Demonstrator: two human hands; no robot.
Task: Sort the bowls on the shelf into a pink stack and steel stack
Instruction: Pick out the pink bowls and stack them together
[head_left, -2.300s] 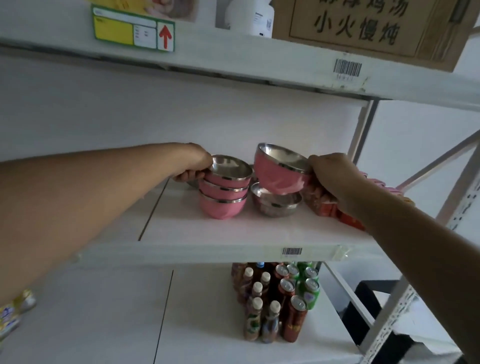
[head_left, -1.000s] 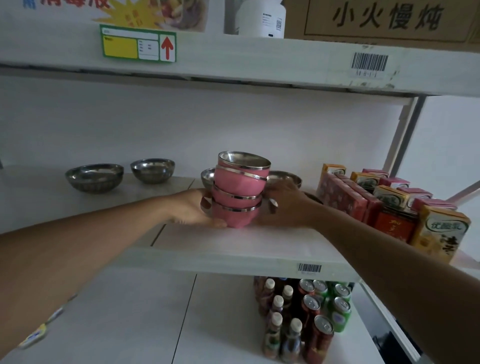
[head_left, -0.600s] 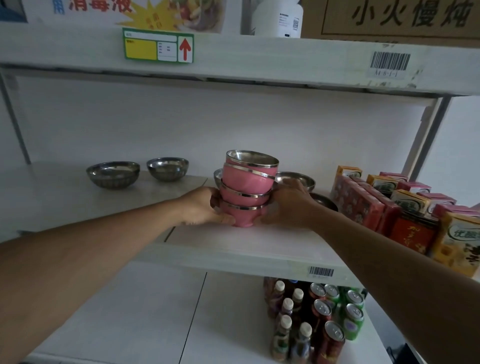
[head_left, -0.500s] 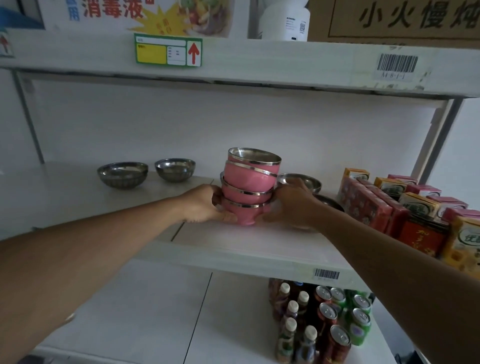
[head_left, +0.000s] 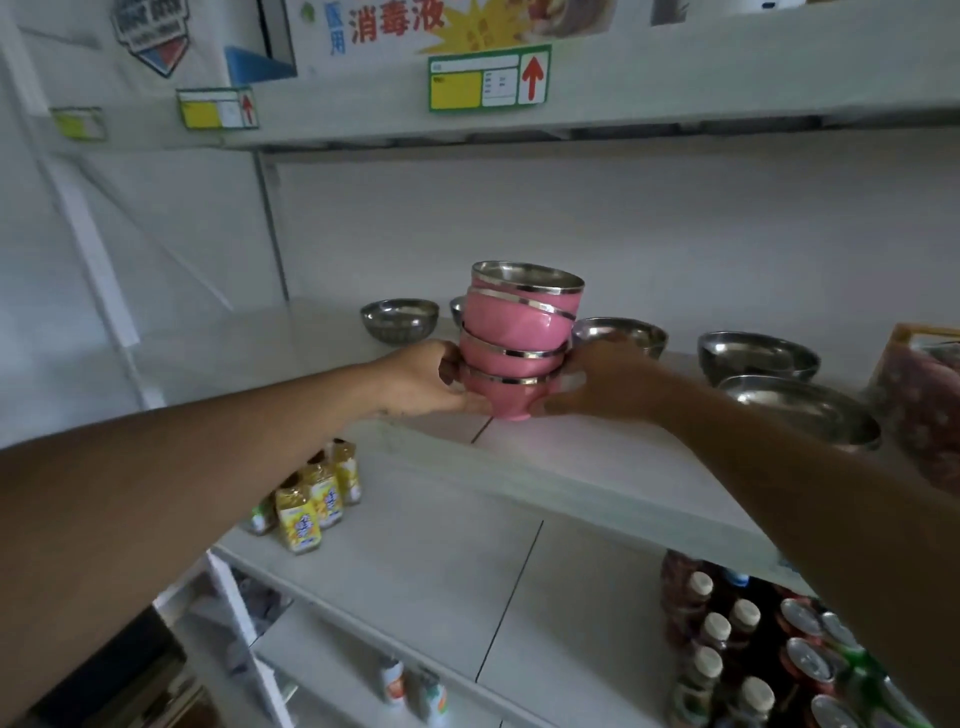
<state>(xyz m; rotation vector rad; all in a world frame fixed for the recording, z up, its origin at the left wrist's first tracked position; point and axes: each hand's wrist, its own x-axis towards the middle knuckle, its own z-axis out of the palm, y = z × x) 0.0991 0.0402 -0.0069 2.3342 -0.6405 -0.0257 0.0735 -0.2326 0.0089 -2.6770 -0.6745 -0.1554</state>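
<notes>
Head view shows my left hand (head_left: 415, 382) and right hand (head_left: 597, 382) cupped round the bottom bowl of the pink stack (head_left: 519, 338), fingers closed on it from both sides, near the front edge of the shelf (head_left: 597, 467); I cannot tell whether its foot touches the board; the top bowl sits tilted, so I should keep the stack upright and move slowly, set it down flat, then level that bowl; steel bowls (head_left: 400, 319) lie loose along the back edge, not yet stacked.
</notes>
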